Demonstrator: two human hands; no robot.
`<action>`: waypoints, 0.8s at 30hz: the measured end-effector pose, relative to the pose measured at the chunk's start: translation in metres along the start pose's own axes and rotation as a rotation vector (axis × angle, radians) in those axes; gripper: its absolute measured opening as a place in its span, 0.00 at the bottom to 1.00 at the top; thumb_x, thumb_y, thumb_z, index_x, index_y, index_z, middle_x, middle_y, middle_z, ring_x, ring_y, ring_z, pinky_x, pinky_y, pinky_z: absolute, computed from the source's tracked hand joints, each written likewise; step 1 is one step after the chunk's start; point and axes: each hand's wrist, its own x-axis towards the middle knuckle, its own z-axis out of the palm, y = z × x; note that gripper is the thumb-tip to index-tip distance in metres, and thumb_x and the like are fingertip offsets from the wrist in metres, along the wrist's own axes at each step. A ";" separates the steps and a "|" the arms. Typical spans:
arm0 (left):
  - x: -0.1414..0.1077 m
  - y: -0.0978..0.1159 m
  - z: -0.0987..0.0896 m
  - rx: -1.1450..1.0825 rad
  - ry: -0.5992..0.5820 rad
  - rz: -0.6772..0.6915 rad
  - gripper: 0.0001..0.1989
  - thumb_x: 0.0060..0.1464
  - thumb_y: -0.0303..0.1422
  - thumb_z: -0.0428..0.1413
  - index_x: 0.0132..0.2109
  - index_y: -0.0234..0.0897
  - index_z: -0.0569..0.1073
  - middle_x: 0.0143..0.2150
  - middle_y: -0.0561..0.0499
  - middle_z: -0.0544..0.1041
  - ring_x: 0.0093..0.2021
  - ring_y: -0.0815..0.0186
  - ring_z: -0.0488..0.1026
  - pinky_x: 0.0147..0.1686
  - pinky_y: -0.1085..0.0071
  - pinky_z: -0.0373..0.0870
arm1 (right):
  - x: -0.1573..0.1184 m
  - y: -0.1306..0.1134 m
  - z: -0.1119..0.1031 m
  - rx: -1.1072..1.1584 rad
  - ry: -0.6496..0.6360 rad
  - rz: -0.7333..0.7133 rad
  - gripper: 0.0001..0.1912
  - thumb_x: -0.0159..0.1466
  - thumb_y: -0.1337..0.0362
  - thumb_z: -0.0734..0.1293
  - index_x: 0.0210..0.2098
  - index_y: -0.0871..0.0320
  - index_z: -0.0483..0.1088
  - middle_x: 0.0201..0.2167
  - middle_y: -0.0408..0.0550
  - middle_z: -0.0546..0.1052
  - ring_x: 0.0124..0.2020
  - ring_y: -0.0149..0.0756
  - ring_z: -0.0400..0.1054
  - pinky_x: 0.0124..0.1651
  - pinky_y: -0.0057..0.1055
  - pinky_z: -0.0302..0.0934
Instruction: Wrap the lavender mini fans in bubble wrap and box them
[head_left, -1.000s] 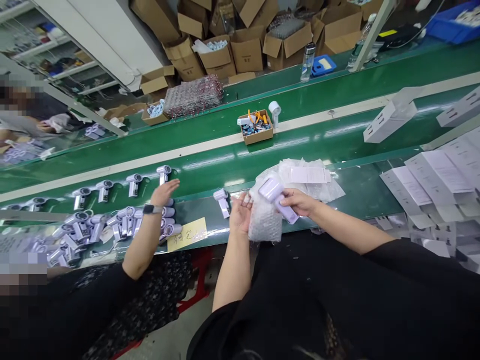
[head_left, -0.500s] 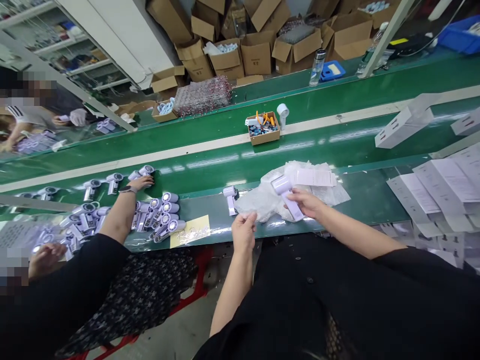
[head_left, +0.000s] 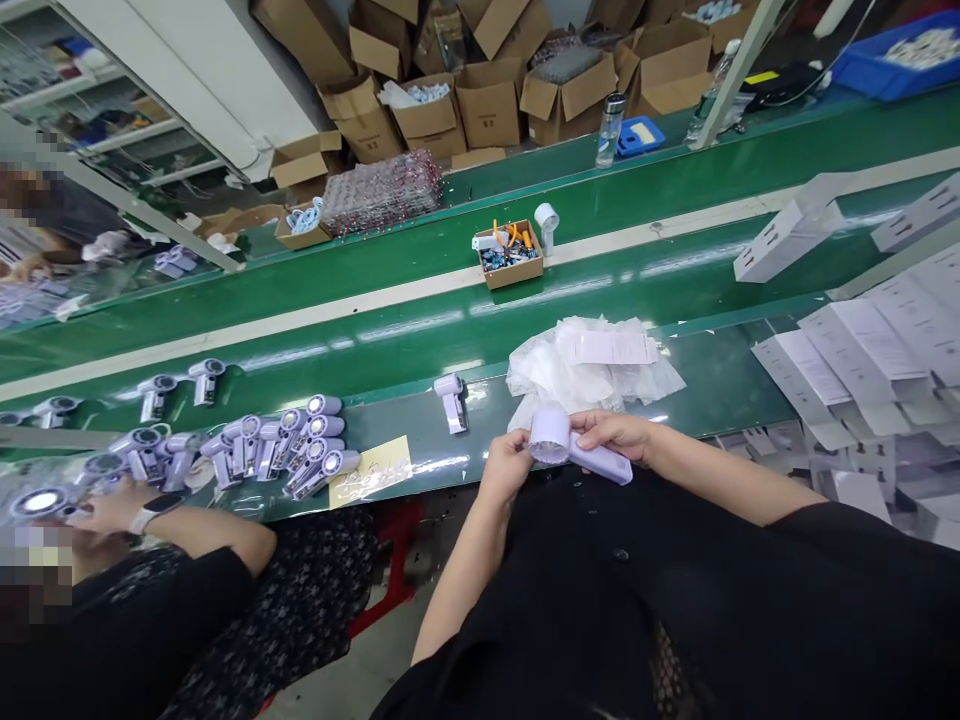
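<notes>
A pale purple handheld fan [head_left: 550, 436] is held low in front of my body, at the table's near edge. My right hand [head_left: 616, 433] wraps its fingers round the handle, which points to the right. Against the left side of the fan's round head, the closed fingers of my left hand [head_left: 508, 466] meet the rim; their tips are partly hidden. Just behind the fan lies a heap of clear plastic bags [head_left: 544, 375], with a folded white paper leaflet [head_left: 611, 348] on top. Another purple fan [head_left: 451, 404] lies by itself to the left.
Many purple fans [head_left: 300, 450] are crowded at the left, beside a yellow paper [head_left: 371, 472]. A co-worker's hand [head_left: 120, 505] is among them. White boxes [head_left: 847, 365] stand at the right. Across the green belt [head_left: 420, 325] sits a small carton of parts [head_left: 514, 272].
The fan has come down and toward me, its head turning. My left hand has moved from the bag's edge to the fan's head. The co-worker's arm has drawn back left.
</notes>
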 end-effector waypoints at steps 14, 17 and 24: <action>-0.010 0.011 0.007 0.384 0.150 0.635 0.05 0.50 0.31 0.58 0.35 0.40 0.78 0.28 0.48 0.73 0.30 0.64 0.65 0.35 0.70 0.61 | -0.017 0.009 0.009 -0.046 0.455 -0.044 0.21 0.44 0.67 0.75 0.38 0.62 0.71 0.31 0.47 0.77 0.27 0.34 0.70 0.30 0.31 0.66; -0.017 0.004 0.009 0.412 0.258 0.662 0.04 0.51 0.31 0.58 0.33 0.39 0.77 0.29 0.46 0.72 0.32 0.63 0.65 0.38 0.69 0.61 | -0.018 0.011 0.016 -0.040 0.507 -0.117 0.20 0.44 0.69 0.75 0.37 0.64 0.72 0.31 0.48 0.77 0.29 0.33 0.71 0.34 0.28 0.66; -0.029 -0.019 0.035 0.290 0.168 0.478 0.05 0.50 0.36 0.59 0.31 0.40 0.76 0.29 0.46 0.70 0.33 0.60 0.66 0.41 0.67 0.62 | -0.016 0.023 0.035 0.135 0.690 -0.273 0.19 0.47 0.71 0.74 0.39 0.60 0.69 0.29 0.44 0.76 0.30 0.31 0.71 0.34 0.25 0.65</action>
